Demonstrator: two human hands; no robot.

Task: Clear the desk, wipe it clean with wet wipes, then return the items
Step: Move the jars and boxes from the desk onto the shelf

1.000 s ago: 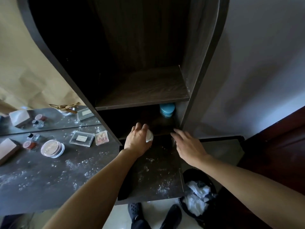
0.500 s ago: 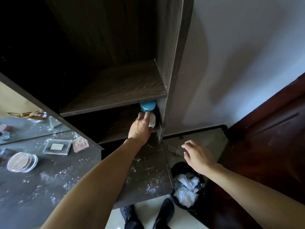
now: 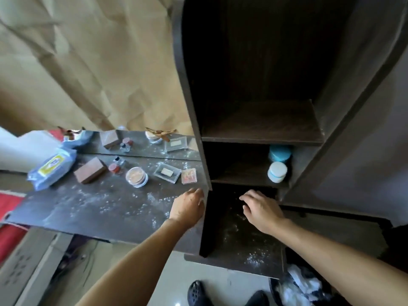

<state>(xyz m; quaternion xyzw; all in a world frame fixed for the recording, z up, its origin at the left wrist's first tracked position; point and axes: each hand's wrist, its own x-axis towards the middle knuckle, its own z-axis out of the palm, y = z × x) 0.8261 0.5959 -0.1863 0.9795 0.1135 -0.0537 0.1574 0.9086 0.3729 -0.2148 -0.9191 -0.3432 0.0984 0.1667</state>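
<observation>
The dark desk (image 3: 92,208) is dusted with white powder. On it lie a blue wet wipes pack (image 3: 51,170), a brown box (image 3: 90,173), a small red-capped bottle (image 3: 114,167), a round clear compact (image 3: 136,176), a clear flat case (image 3: 166,172) and a small pink case (image 3: 189,176). A white jar (image 3: 277,172) stands on the lower shelf under a blue jar (image 3: 280,153). My left hand (image 3: 187,206) hovers empty at the desk's right end, fingers loose. My right hand (image 3: 262,209) hangs open over the powdered lower surface.
The tall dark shelf unit (image 3: 260,127) rises on the right. A mirror (image 3: 141,143) behind the desk repeats the items. A bin with crumpled white wipes (image 3: 300,283) sits on the floor at lower right, beside my black shoes (image 3: 198,293). A red cloth (image 3: 8,202) lies at left.
My left hand has let go of the white jar on the lower shelf and drawn back to the desk edge. My right hand came up from the bin side. The view swung left.
</observation>
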